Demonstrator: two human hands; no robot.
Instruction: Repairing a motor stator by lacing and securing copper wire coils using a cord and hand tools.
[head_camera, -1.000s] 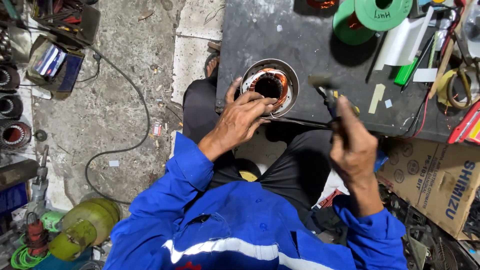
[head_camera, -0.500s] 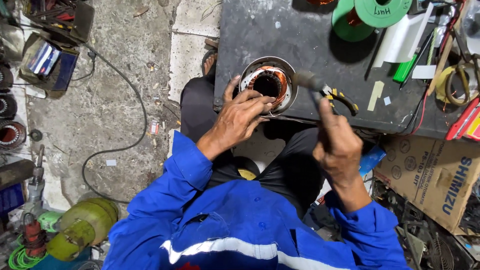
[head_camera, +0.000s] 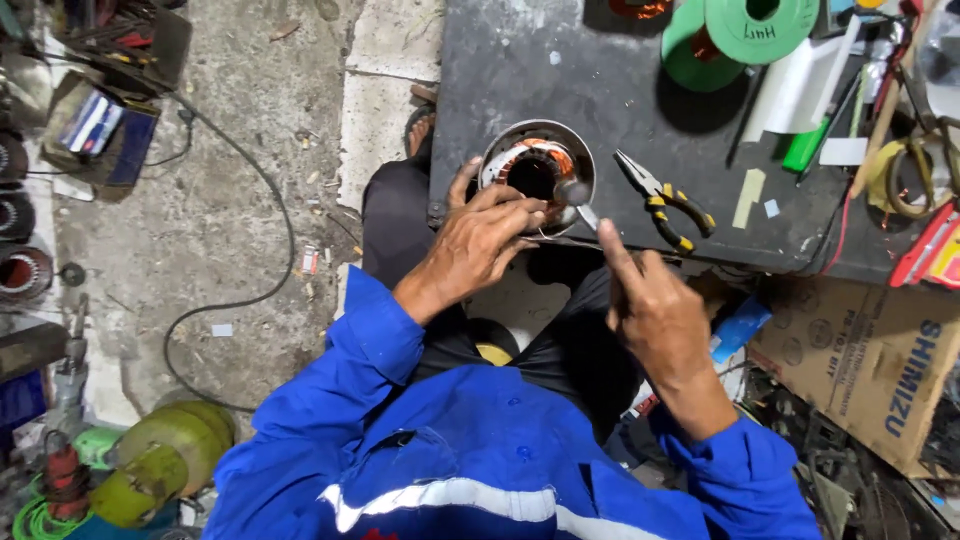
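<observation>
The left hand (head_camera: 480, 240) rests on the near rim of a round metal motor housing (head_camera: 537, 172) that sits at the front edge of a dark worktable (head_camera: 600, 90), its fingers spread and curled loosely over the rim and the copper windings inside, gripping nothing tightly. The right hand (head_camera: 650, 305) is clenched around the handle of a small hammer (head_camera: 578, 198), forefinger stretched along the shaft, and the hammer's head lies against the right side of the housing's opening. Just to the right of the housing, a pair of pliers (head_camera: 668, 204) with yellow-and-black handles lies flat on the table, untouched. Farther back stand two green spools (head_camera: 745, 30). A cardboard box (head_camera: 870, 370) sits below the table on the right.
</observation>
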